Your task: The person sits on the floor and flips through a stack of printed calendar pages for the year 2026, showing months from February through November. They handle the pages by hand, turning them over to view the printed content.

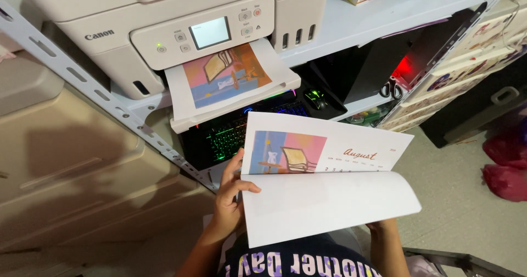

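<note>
Printed sheets (pixel 329 200): a small stack of white paper held in the air in front of the person's chest, below and to the right of the printer's output tray; long axis running left to right, slightly tilted. The top sheet is bowed upward and curled back along its far edge, exposing the calendar page (pixel 324 148) beneath, which carries a pink, blue and yellow picture of a chair on its left half and a date grid on its right. Left hand (pixel 230 192): at the stack's left short edge, thumb laid over the top sheet, fingers behind, so the grip is closed on the paper. Right hand (pixel 384 227): mostly hidden under the lower right corner of the stack; it appears to support the paper from below, but whether the fingers are closed cannot be told. Fresh print (pixel 228 74): lying flat in the output tray (pixel 285 82) of the white inkjet printer (pixel 110 19), showing the same chair picture, its long axis pointing out toward the person; it lies up and left of the held stack, nearer the left hand. Surroundings: a backlit keyboard (pixel 225 137) on the shelf beneath the printer, a slotted metal shelf upright (pixel 99 96) at left, scissors (pixel 391 89) and a dark device with a red light at right, red bags (pixel 505 162) on the floor.
</note>
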